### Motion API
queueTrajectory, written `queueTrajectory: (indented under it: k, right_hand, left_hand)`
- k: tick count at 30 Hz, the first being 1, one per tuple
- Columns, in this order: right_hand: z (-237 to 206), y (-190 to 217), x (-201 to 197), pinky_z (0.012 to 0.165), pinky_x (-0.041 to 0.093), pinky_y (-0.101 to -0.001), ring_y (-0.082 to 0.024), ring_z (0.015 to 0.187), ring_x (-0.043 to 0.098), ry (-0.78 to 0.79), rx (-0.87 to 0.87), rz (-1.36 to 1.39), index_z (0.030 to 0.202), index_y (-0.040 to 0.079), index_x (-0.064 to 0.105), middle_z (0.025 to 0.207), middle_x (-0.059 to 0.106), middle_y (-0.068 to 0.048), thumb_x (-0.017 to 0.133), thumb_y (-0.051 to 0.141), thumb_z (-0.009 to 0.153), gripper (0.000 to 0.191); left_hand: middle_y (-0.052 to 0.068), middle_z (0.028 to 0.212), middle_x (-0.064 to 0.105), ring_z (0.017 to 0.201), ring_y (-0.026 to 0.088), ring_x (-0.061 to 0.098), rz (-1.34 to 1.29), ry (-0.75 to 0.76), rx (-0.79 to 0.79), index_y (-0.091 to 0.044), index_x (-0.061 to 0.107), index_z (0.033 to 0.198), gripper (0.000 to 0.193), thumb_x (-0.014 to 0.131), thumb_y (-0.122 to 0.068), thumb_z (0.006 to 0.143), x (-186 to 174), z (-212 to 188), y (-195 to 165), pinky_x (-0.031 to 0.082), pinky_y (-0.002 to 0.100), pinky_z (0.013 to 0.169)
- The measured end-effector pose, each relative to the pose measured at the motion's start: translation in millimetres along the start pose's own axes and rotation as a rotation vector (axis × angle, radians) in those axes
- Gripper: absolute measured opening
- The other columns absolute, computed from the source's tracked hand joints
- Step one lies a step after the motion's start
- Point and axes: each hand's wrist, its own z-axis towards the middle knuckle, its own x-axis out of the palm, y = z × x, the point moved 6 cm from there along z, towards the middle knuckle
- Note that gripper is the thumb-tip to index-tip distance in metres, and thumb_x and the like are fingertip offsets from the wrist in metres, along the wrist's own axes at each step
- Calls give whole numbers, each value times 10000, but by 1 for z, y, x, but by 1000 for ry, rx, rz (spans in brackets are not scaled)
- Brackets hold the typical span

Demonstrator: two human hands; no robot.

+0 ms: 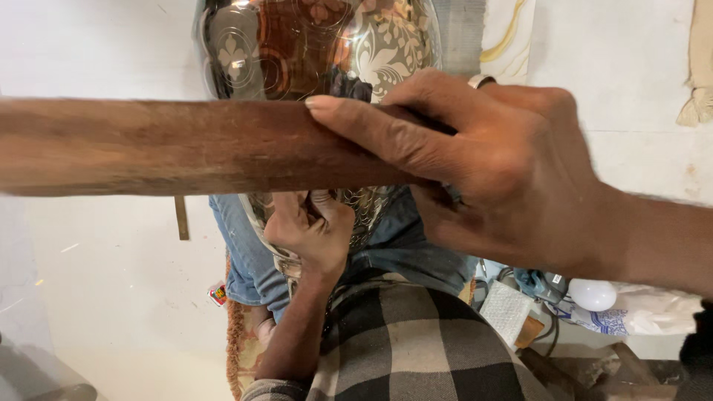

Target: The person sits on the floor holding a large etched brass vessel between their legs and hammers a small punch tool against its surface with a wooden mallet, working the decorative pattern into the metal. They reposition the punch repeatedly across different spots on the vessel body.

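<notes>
My right hand (483,163) grips a long brown wooden bar (163,145) that runs level across the view from the left edge. Behind and below the bar is a large shiny metal vessel (319,44) engraved with floral patterns, resting over my lap. My left hand (312,226) is under the bar, its fingers curled against the lower edge of the vessel; whether they clasp it is partly hidden. My legs in blue jeans (245,252) and my checked shirt (416,349) show below.
I sit on a patterned mat (241,334) on a pale floor. At the lower right lie a white bulb (593,294), a printed bag (639,312), a cable and small tools. A thin wooden stick (181,217) lies on the floor at left.
</notes>
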Motion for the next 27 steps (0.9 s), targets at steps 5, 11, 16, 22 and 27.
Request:
queueTrajectory:
  k: [5,11,16,22,27]
  right_hand:
    - [8,4,-3,540,516,-319,-190,660,655,71,-53,-191,1517,235,555,1137,724,-51,782,124,850,714]
    - [-24,-28,21,502,491,-273,-150,608,617,82,36,-160,1545,227,523,1137,718,-65,766,110,785,805]
    - [-45,-53,26,450,448,-256,-107,572,590,83,89,-151,1506,257,534,1006,726,-14,749,51,777,788]
    - [-72,-75,30,432,434,-267,-116,551,557,-64,189,-24,1454,153,583,961,732,-55,705,-19,847,643]
    - [-113,-89,47,455,446,-259,-113,563,627,-27,331,63,1408,80,674,1004,769,-113,681,-69,810,616]
  left_hand:
    - [49,780,640,591,121,613,-30,68,21,23,635,1112,307,638,2,805,2,2,0,502,272,597]
    - [112,957,749,820,155,743,-84,175,39,62,586,1220,455,543,67,767,7,16,-4,581,273,659]
    - [55,885,773,692,96,734,-12,342,69,-45,681,1175,364,599,111,856,13,32,-7,543,243,590]
    - [79,978,776,792,159,757,-25,548,217,-61,686,1159,382,600,103,825,20,48,-14,607,275,694]
    - [115,885,768,709,170,749,-30,745,314,2,671,1156,432,569,107,750,32,61,-14,595,268,581]
